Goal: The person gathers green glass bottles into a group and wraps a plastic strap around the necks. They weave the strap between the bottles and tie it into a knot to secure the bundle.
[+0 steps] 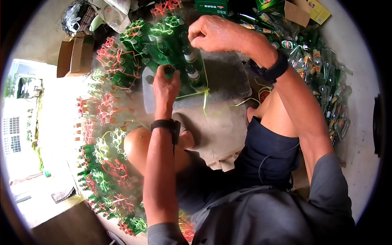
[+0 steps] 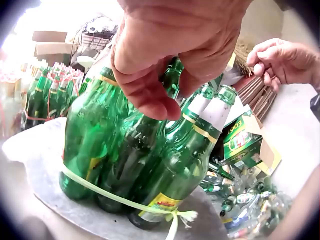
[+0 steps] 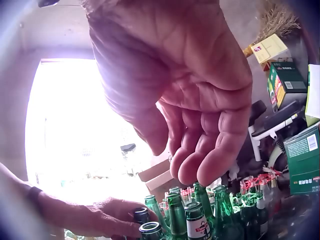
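Several green glass bottles (image 2: pixel 175 160) stand bunched upright on a grey slab (image 1: pixel 228 73), with a pale yellow-green string (image 2: pixel 120 198) around their lower bodies. The string is knotted at one corner, and its loose end trails off over the slab's edge. My left hand (image 1: pixel 166 87) grips one bottle by the neck, thumb and fingers on either side of it. Raised above the far right of the bunch, my right hand (image 1: pixel 222 36) has loosely bent fingers (image 3: pixel 215 155) and nothing between them.
Other bottle bundles tied with red and green string (image 1: pixel 116 61) line the left side. A heap of loose bottles (image 1: pixel 322 77) lies at the right. An open cardboard box (image 1: pixel 75 57) sits back left, and a green carton (image 1: pixel 211 6) at the back.
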Demonstrator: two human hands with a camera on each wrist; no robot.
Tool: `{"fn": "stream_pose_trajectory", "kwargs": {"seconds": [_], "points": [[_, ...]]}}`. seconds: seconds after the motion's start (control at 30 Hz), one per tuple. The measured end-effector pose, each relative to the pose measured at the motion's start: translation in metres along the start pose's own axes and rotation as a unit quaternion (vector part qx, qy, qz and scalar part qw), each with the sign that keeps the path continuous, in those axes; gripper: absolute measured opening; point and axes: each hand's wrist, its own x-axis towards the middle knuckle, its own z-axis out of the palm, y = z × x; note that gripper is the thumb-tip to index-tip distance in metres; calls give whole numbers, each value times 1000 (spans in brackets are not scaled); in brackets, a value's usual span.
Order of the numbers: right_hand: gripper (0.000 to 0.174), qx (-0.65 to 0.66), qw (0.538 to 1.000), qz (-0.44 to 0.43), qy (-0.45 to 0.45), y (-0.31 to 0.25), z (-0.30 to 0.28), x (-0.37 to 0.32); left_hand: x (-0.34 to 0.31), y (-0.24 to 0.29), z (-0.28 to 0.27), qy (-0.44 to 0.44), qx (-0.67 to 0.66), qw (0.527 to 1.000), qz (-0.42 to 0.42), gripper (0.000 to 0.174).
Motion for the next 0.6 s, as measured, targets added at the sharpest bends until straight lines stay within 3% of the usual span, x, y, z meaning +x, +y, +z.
{"fn": "stream_pose_trajectory", "kwargs": {"seconds": [0.07, 0.1, 0.2, 0.3, 0.33, 0.43, 0.53, 0.6], "points": [[19, -3, 1000, -9, -3, 1, 1, 6, -7, 0, 2, -24, -46, 997, -48, 33], [19, -9, 999, -26, 19, 8, 2, 30, 19, -4, -3, -8, -37, 999, -27, 33], [20, 5, 993, -58, 106, 9, 13, 36, 7, 0, 0, -21, 6, 999, -35, 31], [21, 38, 994, -2, 102, 0, 14, 29, 8, -1, -1, -30, 12, 999, -27, 29], [17, 92, 988, -6, 126, 1, 19, 26, 7, -2, -2, -29, 7, 999, -15, 29], [19, 73, 976, -39, 199, 16, 39, 29, 6, 1, -6, -35, -1, 999, -18, 28], [20, 22, 991, 16, 134, 23, 46, 36, 6, 6, -6, -40, -16, 998, -35, 26], [20, 21, 991, 5, 133, 23, 53, 36, 7, 8, -7, -38, -25, 998, -40, 24]]}}
